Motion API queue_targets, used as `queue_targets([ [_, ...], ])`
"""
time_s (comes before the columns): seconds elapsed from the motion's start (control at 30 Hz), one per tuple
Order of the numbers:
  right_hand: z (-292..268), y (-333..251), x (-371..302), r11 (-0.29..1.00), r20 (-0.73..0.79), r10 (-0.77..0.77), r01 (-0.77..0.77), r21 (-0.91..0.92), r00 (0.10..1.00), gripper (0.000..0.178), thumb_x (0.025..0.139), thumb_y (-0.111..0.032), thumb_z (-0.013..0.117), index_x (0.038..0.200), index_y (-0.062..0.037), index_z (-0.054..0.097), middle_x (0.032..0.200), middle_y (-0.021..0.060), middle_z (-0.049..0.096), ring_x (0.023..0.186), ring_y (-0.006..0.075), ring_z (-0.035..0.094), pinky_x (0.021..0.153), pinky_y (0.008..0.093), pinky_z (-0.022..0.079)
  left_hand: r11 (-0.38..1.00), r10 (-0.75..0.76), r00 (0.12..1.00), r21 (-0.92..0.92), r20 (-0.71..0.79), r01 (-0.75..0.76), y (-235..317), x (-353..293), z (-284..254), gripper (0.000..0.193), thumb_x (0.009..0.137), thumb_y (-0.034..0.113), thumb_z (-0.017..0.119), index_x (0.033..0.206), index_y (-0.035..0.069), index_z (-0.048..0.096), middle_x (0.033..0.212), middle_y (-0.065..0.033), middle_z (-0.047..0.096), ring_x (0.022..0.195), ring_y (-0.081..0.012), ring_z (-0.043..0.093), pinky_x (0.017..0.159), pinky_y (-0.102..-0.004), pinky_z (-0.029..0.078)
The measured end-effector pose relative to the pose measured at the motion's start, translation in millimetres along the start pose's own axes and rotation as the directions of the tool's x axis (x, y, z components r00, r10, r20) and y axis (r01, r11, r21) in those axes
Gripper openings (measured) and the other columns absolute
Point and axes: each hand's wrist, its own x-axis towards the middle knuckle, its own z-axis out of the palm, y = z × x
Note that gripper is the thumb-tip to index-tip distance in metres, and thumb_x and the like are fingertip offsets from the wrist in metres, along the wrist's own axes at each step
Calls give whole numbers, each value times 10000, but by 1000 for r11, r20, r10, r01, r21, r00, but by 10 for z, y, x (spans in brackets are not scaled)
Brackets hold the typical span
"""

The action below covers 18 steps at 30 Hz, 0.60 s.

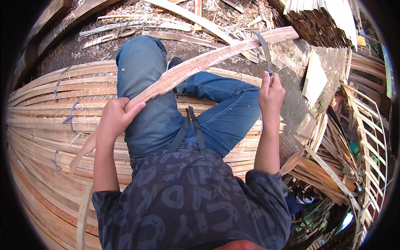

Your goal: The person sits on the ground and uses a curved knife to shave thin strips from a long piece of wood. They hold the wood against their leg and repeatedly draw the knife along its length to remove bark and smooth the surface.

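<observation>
A long, rough wooden slat (196, 62) slants from lower left to upper right across my thigh. Round its lower part my left hand (118, 114) is closed, thumb on top. My right hand (271, 89) grips the handle of a sickle-like curved knife (265, 49). The dark blade crosses the slat near its far right end and seems to touch it. Below my left hand the slat's tail shows past my forearm.
I sit on bundled wooden strips (62, 121) tied with purple cord. Shavings and offcuts (166, 25) litter the ground ahead. Stacked thin boards (321, 21) stand at the far right. A slatted wooden frame (368, 146) and loose strips (329, 175) lie to the right.
</observation>
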Motion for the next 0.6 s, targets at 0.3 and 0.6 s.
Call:
queue_targets([
  [0.3, 154, -206, -123, 935, 228, -43, -41, 353, 973, 395, 1010, -337, 444, 731, -57, 449, 522, 26, 440, 391, 140, 404, 400, 311, 333, 996, 3, 1000, -84, 14, -2, -31, 20, 31, 546, 811, 406, 706, 582, -48, 508, 481, -137, 400, 459, -195, 380, 462, -368, 326],
  [0.6, 122, -219, -107, 936, 151, -194, 229, -268, 969, 314, 927, -309, 593, 780, -52, 489, 594, 154, 591, 553, 363, 604, 473, 442, 445, 998, -1, 1000, -68, 28, 3, -2, -5, 9, 512, 831, 364, 697, 582, -36, 499, 484, -88, 380, 480, -143, 365, 455, -348, 309],
])
